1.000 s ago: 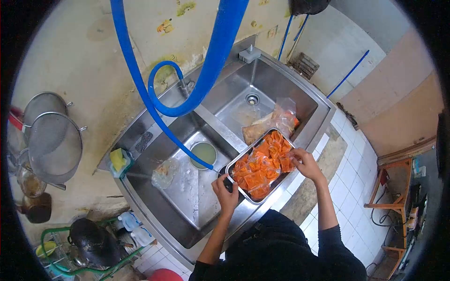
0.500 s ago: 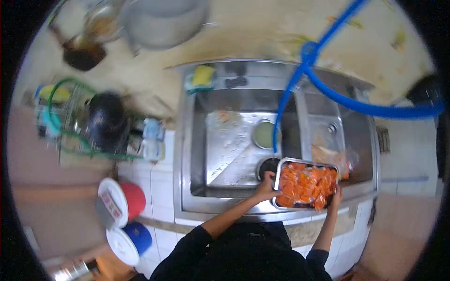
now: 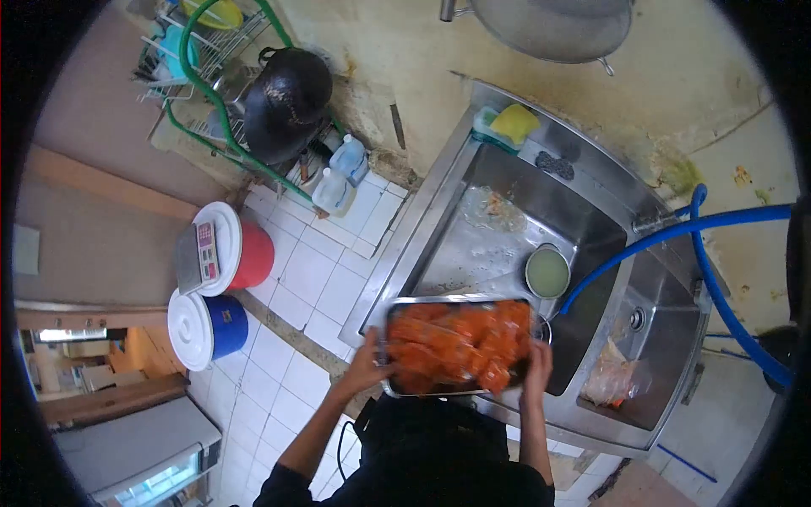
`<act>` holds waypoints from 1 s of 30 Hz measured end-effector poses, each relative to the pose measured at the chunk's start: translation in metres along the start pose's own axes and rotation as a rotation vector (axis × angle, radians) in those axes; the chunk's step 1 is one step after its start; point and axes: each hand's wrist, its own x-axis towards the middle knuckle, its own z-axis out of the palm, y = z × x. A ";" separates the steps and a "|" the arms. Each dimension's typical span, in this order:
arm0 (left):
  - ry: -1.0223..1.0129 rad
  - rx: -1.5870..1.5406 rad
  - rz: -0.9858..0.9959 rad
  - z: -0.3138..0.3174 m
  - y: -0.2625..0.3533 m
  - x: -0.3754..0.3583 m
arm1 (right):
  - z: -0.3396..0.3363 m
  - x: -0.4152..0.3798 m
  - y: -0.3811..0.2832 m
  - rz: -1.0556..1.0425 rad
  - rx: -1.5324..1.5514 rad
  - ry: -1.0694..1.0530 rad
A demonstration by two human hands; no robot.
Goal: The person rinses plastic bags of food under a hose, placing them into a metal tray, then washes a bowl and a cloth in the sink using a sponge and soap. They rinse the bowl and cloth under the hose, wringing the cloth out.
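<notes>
Hands (image 3: 367,367) grasp a metal tray (image 3: 390,345) of orange packets (image 3: 456,338) beside a steel sink (image 3: 431,211) above white-tiled floor (image 3: 296,279).

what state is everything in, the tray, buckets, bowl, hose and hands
Rectangular metal tray: filled with orange packets
Left hand: gripping tray's left end
Right hand: gripping its right end
Round metal bowl: holding pale green liquid
Red bucket: white lid on
Blue bucket: white lid on
Blue hose: curved, end over steel sink

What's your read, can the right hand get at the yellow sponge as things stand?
Probably not: the right hand is holding the tray of orange packets, and the yellow sponge sits at the sink's far corner.
</notes>
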 end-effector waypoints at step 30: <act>1.125 0.244 -0.144 -0.035 0.037 -0.087 | -0.062 0.151 0.231 -0.035 -1.195 -0.659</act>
